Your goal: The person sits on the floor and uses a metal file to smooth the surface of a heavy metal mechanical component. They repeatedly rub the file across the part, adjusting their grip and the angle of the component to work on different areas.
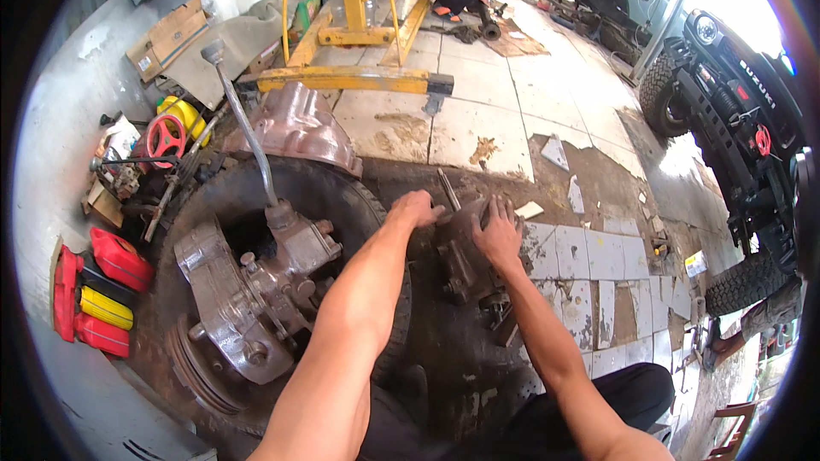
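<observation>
The lump of metal point(465, 260) is on the floor, right in front of the person. The right hand point(499, 230) lies on top of it, and the left hand point(416, 207) is just beside its top left edge. A thin metal rod point(448, 189) sticks up at a slant between the two hands.

The lump is dark brown and chunky, with bumpy sides. The ground around it looks dark and dirty. Past it, to the right, there are flat gray tiles point(589, 252), some of them cracked.

To the left is a big black rubber tire point(201, 209), lying on its side. A big metal box point(239, 316) sits on it — shiny, brown and gray, full of round bumps and bolts. A long bent stick point(248, 124) with a knob on its end pokes up from that box. Behind the tire is a round, hollow-looking metal shell point(299, 128), smooth and brown.

The right hand is spread out, with its fingers apart and pressed on the lump's top. The left hand is curled up, almost like a fist — I can't tell if it is gripping anything, or if it touches the lump.
</observation>
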### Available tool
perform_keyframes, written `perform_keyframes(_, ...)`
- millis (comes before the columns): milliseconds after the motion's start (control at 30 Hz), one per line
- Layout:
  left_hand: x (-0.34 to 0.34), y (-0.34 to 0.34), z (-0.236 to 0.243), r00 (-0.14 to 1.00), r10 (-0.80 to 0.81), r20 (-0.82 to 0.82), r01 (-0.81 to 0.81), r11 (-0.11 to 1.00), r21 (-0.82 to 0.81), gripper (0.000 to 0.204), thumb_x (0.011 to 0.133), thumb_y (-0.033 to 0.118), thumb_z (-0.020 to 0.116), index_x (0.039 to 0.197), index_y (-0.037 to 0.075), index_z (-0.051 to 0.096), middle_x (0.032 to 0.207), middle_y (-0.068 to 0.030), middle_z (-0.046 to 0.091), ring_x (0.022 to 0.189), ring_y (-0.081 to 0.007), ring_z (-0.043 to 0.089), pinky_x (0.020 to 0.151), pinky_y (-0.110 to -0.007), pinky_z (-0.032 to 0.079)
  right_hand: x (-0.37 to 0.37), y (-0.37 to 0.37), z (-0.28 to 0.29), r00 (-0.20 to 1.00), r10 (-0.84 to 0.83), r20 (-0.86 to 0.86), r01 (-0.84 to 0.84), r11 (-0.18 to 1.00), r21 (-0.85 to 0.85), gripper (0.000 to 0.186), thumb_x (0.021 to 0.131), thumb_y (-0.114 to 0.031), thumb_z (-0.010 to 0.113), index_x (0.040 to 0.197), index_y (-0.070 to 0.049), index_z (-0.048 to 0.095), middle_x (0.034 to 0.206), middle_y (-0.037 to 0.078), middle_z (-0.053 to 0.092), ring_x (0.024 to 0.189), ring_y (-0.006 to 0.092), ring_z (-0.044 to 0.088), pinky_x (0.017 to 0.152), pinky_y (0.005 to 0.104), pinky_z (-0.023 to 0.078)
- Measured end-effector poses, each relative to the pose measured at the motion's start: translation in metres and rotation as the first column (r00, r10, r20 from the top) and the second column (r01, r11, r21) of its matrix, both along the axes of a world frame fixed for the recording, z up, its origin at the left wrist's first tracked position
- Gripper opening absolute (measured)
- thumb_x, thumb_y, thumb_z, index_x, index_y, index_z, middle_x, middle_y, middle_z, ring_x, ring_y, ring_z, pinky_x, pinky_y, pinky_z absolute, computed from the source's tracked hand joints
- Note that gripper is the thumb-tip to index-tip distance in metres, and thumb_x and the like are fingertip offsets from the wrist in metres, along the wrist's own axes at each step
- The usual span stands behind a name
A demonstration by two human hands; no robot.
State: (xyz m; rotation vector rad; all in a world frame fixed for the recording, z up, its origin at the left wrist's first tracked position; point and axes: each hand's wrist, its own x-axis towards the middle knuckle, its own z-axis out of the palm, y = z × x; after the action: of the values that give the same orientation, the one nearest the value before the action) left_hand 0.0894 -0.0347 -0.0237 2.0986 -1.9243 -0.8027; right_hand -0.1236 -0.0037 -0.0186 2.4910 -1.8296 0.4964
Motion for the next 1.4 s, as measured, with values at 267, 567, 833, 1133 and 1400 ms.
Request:
perform_keyframes(267,0.005,-0.003,0.001,1.000,-0.005,-0.005,0.006,0.992,0.123,0.056,0.092,0.051,0.066,0.119,0.002,0.070,0.127,-0.0213,0.066,0.121,-0.0384,0.061,0.100,-0.047,0.050,-0.010,0.011,0.000,0.990,0.121,-0.068,-0.117,0.991,0.065,0.083,0.093,-0.063,0.053,0.156,-0.013,0.035,0.162,0.013,0.034,0.152,0.0311,0.025,0.122,0.0623,0.007)
perform_keyframes(567,-0.001,0.005,0.021,1.000,-0.003,0.000,0.003,0.991,0.137,0.057,0.091,0.049,0.067,0.122,0.002,0.069,0.128,-0.0207,0.066,0.122,-0.0385,0.060,0.101,-0.046,0.050,-0.025,0.009,0.004,0.980,0.170,-0.105,-0.165,0.985,0.055,0.076,0.094,-0.056,0.055,0.154,-0.011,0.038,0.160,0.014,0.036,0.150,0.0310,0.030,0.121,0.0582,0.016)
perform_keyframes(833,0.007,0.001,0.013,0.997,-0.054,0.056,0.049,0.995,0.087,0.050,0.092,0.048,0.064,0.116,0.006,0.073,0.114,-0.0196,0.072,0.112,-0.0365,0.066,0.096,-0.047,0.051,0.010,0.038,-0.001,0.974,0.093,-0.205,-0.080,0.994,0.070,0.076,0.097,-0.055,0.051,0.156,-0.010,0.033,0.164,0.012,0.029,0.152,0.0314,0.024,0.122,0.0579,0.014)
perform_keyframes(1133,-0.005,0.004,0.030,0.995,-0.084,0.062,0.077,0.991,0.109,0.053,0.092,0.048,0.064,0.121,0.004,0.070,0.122,-0.0205,0.069,0.117,-0.0373,0.063,0.097,-0.048,0.051,0.006,0.034,-0.010,0.959,0.130,-0.253,-0.139,0.990,-0.018,0.071,0.097,-0.045,0.051,0.155,-0.007,0.035,0.160,0.016,0.035,0.150,0.0340,0.029,0.118,0.0600,0.024)
perform_keyframes(1400,-0.002,0.001,0.027,0.990,-0.127,0.069,0.116,0.983,0.141,0.045,0.093,0.043,0.064,0.121,0.008,0.070,0.122,-0.0201,0.068,0.118,-0.0374,0.062,0.098,-0.047,0.050,-0.011,0.021,-0.005,0.972,0.174,-0.158,-0.181,0.983,-0.029,0.076,0.094,-0.053,0.057,0.155,-0.013,0.037,0.161,0.015,0.034,0.150,0.0348,0.030,0.119,0.0604,0.021)
